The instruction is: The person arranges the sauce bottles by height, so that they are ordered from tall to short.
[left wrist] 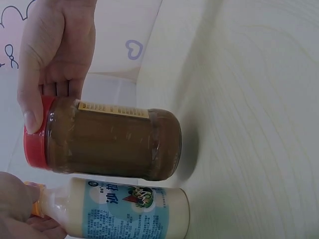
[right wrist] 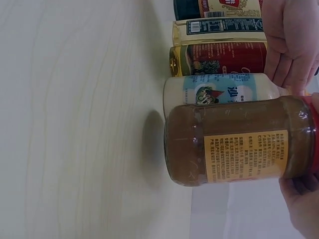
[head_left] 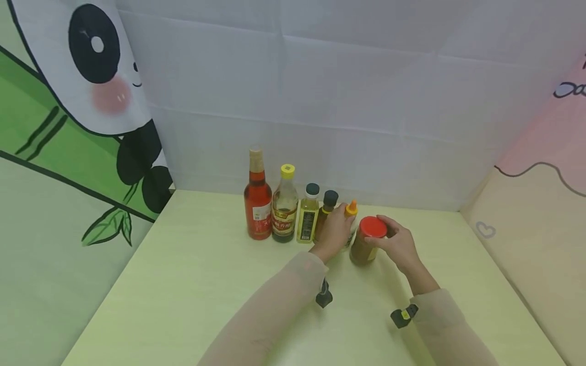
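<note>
My right hand [head_left: 403,247] grips a glass jar of brown paste [head_left: 363,252] by its red lid [head_left: 373,226], thumb and fingers on opposite sides. Whether the jar's base touches the table cannot be told. Just left of it stands a salad dressing bottle [left wrist: 129,211] with a blue label, close beside the jar. My left hand [head_left: 335,233] pinches this bottle around its orange-yellow cap [head_left: 351,209] and hides most of it in the head view. Beyond the left hand, a dark-capped oil bottle [right wrist: 219,58] with a red label is partly covered.
Leftward the row continues with a light oil bottle [head_left: 308,219], a yellow-capped sauce bottle [head_left: 284,213] and a tall red bottle [head_left: 258,203]. A white backdrop [head_left: 348,101] rises behind the pale wooden table [head_left: 192,284]. Printed side panels [head_left: 526,239] flank it.
</note>
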`<state>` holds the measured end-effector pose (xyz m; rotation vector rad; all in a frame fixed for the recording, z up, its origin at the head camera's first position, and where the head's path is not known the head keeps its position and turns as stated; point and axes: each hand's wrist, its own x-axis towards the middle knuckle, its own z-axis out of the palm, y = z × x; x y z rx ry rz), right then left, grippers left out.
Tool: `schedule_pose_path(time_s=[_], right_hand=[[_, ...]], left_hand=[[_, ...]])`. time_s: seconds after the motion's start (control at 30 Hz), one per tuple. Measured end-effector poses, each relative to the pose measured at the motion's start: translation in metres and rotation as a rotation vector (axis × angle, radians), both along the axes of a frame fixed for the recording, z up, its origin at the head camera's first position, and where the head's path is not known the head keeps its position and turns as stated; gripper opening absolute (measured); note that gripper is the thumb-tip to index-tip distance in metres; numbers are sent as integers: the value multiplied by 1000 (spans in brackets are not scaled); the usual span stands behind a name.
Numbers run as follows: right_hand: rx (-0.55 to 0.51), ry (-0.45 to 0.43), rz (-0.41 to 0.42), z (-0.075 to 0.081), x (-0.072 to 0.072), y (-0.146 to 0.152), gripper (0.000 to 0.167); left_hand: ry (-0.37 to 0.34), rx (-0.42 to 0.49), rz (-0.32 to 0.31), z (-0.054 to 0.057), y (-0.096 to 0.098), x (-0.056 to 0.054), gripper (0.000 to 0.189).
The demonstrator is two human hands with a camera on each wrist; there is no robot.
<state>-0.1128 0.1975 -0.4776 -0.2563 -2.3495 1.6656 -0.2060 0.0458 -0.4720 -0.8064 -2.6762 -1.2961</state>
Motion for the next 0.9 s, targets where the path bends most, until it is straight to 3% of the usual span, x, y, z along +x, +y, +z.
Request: schedule_pose_path(time_s=[0.9], right_hand=[[-50,-3,-73,-3,-22,10,77]], left_hand=[[6,-14,1,-1,1,-1,31]])
